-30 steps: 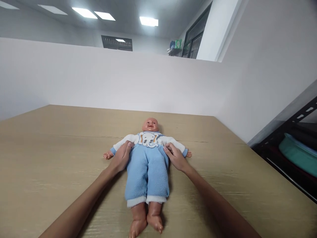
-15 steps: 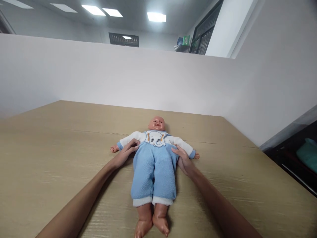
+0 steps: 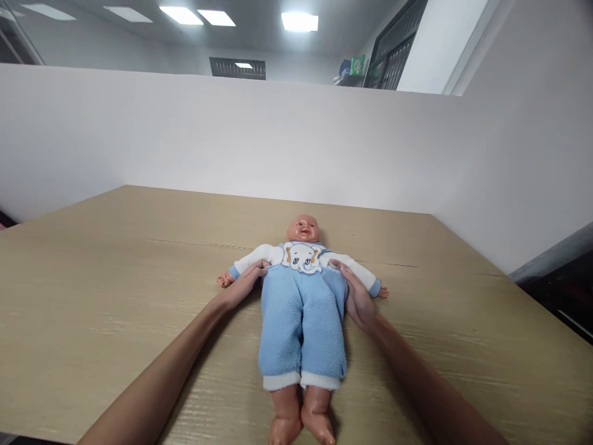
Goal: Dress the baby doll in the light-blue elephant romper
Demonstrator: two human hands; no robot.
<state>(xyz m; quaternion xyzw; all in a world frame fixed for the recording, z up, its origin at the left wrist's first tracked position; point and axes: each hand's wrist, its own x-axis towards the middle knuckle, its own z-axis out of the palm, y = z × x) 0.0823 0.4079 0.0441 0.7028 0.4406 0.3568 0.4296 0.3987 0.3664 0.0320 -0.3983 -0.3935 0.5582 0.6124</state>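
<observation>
A baby doll (image 3: pixel 303 230) lies on its back on the wooden table, head away from me and bare feet toward me. It wears a white top with an elephant face (image 3: pixel 302 257) on the chest and fluffy blue trousers (image 3: pixel 281 315) with white cuffs. My left hand (image 3: pixel 250 278) is closed on the trousers' waistband at the doll's left-of-view side. On the opposite side, my right hand (image 3: pixel 357 293) grips the waistband, one digit lying along its upper edge. The doll's arms spread outward past both hands. Parts of my fingers are hidden against the doll's sides.
The wooden table (image 3: pixel 139 259) extends to a low white partition (image 3: pixel 231 136) behind the doll. Dark objects (image 3: pixel 560 284) show beyond the table's right edge. Past the partition are ceiling lights and a green package (image 3: pixel 357 65).
The view has shifted slightly, so everything sits farther right. My right hand has moved a little up the doll's side, and the waistband now looks straighter across.
</observation>
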